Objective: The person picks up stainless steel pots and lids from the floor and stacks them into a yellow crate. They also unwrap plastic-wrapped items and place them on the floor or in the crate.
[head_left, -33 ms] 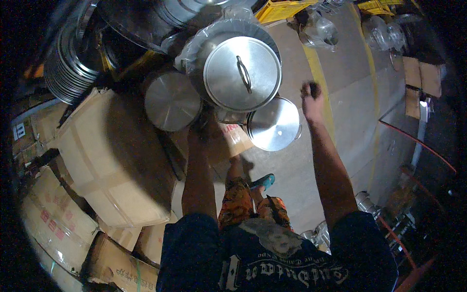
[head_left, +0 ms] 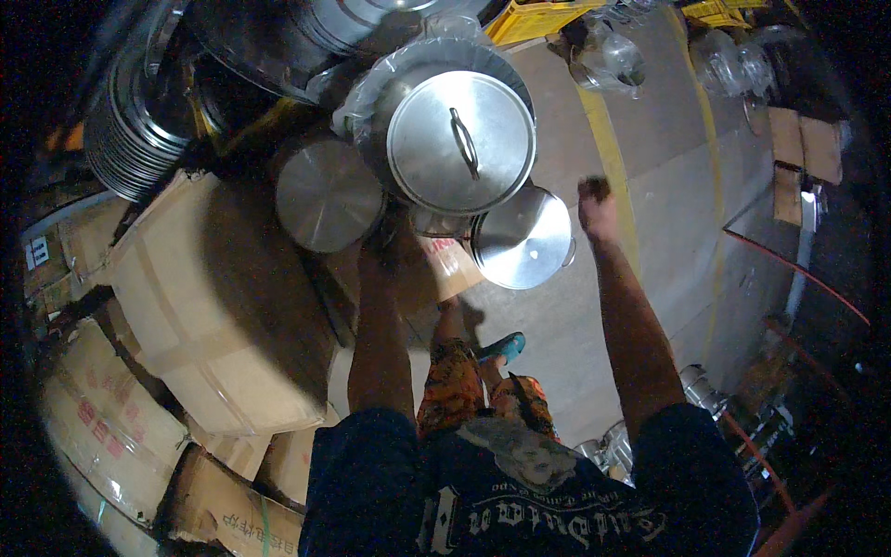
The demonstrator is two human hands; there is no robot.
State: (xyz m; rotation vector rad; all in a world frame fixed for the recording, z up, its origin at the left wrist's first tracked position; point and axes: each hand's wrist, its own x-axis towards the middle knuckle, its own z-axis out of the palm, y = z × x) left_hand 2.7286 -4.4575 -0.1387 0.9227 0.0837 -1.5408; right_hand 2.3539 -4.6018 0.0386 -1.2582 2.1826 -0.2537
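Note:
My right hand (head_left: 600,215) is raised over the floor to the right of the pots, its fingers closed around something dark that I cannot make out. In deep shadow, my left hand (head_left: 379,249) is at the lower right edge of a round steel disc (head_left: 327,197), perhaps a lid or a pot's base; its fingers are hidden. Between the hands, a large steel lid (head_left: 459,139) with a loop handle lies over a big pot partly wrapped in clear plastic (head_left: 364,88). Just below it to the right is a smaller steel pot (head_left: 524,239) with side handles, its round flat top showing.
A large cardboard box (head_left: 213,306) stands at left, with more boxes (head_left: 107,418) below it. Stacked metal rings (head_left: 130,139) are at the far left. A yellow crate (head_left: 538,17) and plastic-wrapped metalware (head_left: 608,63) lie beyond. Yellow lines (head_left: 608,139) mark the floor.
My right hand has come down slightly, nearer to me, still closed. The large lid has shifted very slightly left in the picture. My left hand looks unmoved.

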